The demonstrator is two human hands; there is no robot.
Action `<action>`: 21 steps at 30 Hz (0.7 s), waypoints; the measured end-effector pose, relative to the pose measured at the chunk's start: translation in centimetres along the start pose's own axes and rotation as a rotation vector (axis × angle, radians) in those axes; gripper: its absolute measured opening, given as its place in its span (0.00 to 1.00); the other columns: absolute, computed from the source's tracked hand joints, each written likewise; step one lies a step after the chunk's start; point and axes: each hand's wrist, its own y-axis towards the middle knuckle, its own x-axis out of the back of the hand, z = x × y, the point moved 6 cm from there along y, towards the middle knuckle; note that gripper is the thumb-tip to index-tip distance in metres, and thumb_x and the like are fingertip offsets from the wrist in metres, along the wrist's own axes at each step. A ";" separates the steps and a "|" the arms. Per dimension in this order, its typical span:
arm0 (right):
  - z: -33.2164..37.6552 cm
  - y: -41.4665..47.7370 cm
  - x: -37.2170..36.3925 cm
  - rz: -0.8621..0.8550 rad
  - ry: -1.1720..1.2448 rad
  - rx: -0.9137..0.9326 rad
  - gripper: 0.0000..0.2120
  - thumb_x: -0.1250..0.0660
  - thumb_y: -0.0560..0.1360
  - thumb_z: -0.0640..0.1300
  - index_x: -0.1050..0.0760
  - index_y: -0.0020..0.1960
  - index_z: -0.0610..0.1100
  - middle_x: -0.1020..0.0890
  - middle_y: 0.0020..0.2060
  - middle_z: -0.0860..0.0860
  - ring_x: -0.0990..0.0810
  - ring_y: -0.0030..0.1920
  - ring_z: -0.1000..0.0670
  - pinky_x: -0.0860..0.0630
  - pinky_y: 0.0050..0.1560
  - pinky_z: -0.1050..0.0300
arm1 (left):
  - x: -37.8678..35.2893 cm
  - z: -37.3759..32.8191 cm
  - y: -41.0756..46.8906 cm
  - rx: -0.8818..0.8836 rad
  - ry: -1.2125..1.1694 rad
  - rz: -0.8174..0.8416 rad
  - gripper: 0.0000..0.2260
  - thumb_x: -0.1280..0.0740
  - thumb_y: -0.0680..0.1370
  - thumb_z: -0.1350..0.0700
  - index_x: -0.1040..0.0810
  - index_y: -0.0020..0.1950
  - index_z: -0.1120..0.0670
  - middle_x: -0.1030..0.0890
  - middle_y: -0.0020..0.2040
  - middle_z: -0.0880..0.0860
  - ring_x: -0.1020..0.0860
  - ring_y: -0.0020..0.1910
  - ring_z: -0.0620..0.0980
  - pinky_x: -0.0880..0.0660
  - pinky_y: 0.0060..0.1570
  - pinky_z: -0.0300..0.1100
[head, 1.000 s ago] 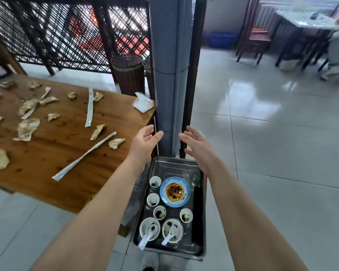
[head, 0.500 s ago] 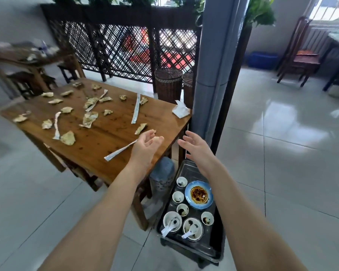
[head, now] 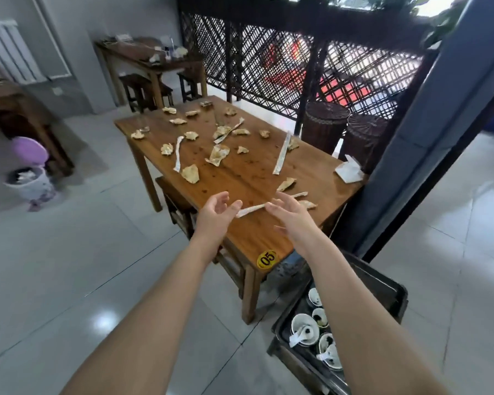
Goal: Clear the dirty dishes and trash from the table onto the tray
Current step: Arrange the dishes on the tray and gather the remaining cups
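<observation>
The long brown wooden table (head: 254, 178) fills the middle. The dark metal tray (head: 394, 289) (low, beside its near corner) holds small white dirty bowls (head: 304, 327). The left hand (head: 216, 216) and right hand (head: 293, 218) hover over the table's near edge, fingers relaxed, holding nothing. Crumpled stained paper napkins (head: 218, 155) and white paper chopstick sleeves (head: 281, 153) litter the tabletop.

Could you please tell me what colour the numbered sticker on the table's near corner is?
The sticker is yellow with black digits; head view.

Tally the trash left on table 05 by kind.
Crumpled scraps: 17 (small far ones are hard to separate)
Long paper wrappers: 4
White tissue pack: 1
Total: 22
</observation>
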 end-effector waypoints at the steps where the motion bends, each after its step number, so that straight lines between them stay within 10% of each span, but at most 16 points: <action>1: 0.3 0.5 -1.8 0.022 -0.012 -0.009 0.29 0.33 0.78 0.48 0.39 0.75 0.48 0.32 0.72 0.49 0.32 0.69 0.49 0.32 0.66 0.51 | 1.7 0.2 0.5 0.003 0.000 -0.024 0.21 0.32 0.78 0.48 0.30 0.69 0.49 0.27 0.67 0.49 0.30 0.68 0.50 0.29 0.63 0.46; 21: 3.1 7.3 -26.2 0.363 -0.186 -0.019 0.27 0.36 0.79 0.50 0.40 0.75 0.48 0.32 0.72 0.50 0.33 0.71 0.46 0.35 0.71 0.44 | 23.7 2.1 5.3 0.027 -0.078 -0.383 0.21 0.33 0.79 0.53 0.31 0.71 0.54 0.27 0.69 0.53 0.28 0.67 0.52 0.29 0.66 0.49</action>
